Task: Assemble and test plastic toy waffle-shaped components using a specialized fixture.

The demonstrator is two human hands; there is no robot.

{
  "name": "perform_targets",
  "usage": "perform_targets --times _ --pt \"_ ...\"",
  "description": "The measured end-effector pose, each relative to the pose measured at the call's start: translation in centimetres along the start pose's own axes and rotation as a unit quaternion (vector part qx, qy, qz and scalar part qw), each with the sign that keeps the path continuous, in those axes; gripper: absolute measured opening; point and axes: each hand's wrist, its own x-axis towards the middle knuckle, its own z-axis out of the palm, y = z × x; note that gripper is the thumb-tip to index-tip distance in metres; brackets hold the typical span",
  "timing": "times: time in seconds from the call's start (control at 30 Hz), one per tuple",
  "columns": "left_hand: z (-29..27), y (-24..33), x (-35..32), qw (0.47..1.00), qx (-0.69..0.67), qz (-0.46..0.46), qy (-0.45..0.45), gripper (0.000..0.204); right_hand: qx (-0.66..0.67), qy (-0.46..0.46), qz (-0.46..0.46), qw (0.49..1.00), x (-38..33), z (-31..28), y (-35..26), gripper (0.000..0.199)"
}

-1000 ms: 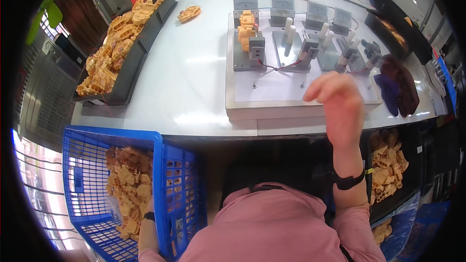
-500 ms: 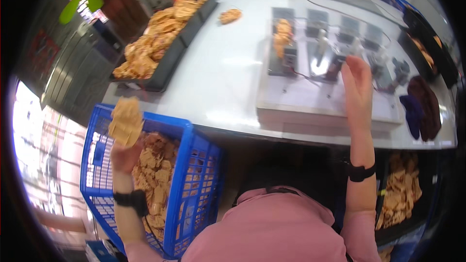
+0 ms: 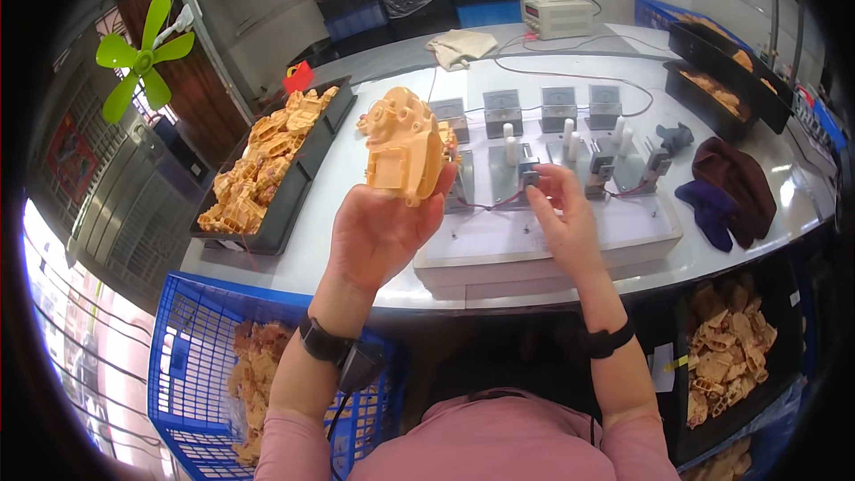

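My left hand (image 3: 378, 236) holds up a tan moulded plastic housing (image 3: 401, 151), with its moulded recesses and bosses facing me. Behind it, partly hidden, another tan piece (image 3: 448, 135) stands at the left end of a white test fixture (image 3: 552, 245). My right hand (image 3: 570, 223) is at the fixture, thumb and fingertips closed at a small dark block (image 3: 530, 176) with wires. White pegs (image 3: 509, 144) rise from the metal plate beside that block. Panel meters (image 3: 501, 113) stand in a row along the fixture's back.
A black tray (image 3: 294, 200) heaped with tan parts lies at the left. Below it stands a blue crate (image 3: 191, 374) of parts; a black bin (image 3: 739, 365) of them is at lower right. Dark cloths (image 3: 730, 187) lie on the right, a power supply (image 3: 559, 18) at the back.
My left hand has lifted the housing from over the blue crate to in front of the fixture. My right hand is now at the dark block. The view has tilted up.
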Motion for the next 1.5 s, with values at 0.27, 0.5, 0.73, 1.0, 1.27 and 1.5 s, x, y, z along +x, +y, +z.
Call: perform_targets --times 0.27,0.5,0.73,1.0,1.27,1.5 --pt "-1.3 0.3 1.4 0.978 0.187 0.026 0.089 0.061 0.025 -0.015 0.004 1.000 0.2 0.0 0.3 0.036" --pt "-2.1 2.4 1.7 0.949 0.300 0.023 0.092 0.059 0.027 -0.019 -0.006 0.999 -0.1 0.1 0.2 0.036" --pt "0.0 3.1 3.0 0.974 0.217 0.017 0.070 0.045 0.006 -0.010 -0.009 1.000 -0.2 -0.2 0.1 0.036" --pt "-1.7 3.0 3.4 0.949 0.285 0.061 0.118 0.044 0.016 -0.010 -0.014 1.000 -0.2 0.0 0.1 0.036" --pt "-0.1 2.7 2.2 0.932 0.337 0.033 0.128 0.061 0.012 -0.015 -0.010 1.000 -0.2 -0.1 -0.2 0.038" --pt "0.0 4.4 2.3 0.974 0.217 -0.001 0.073 0.059 0.019 -0.023 -0.005 1.000 -0.1 -0.2 -0.1 0.039"
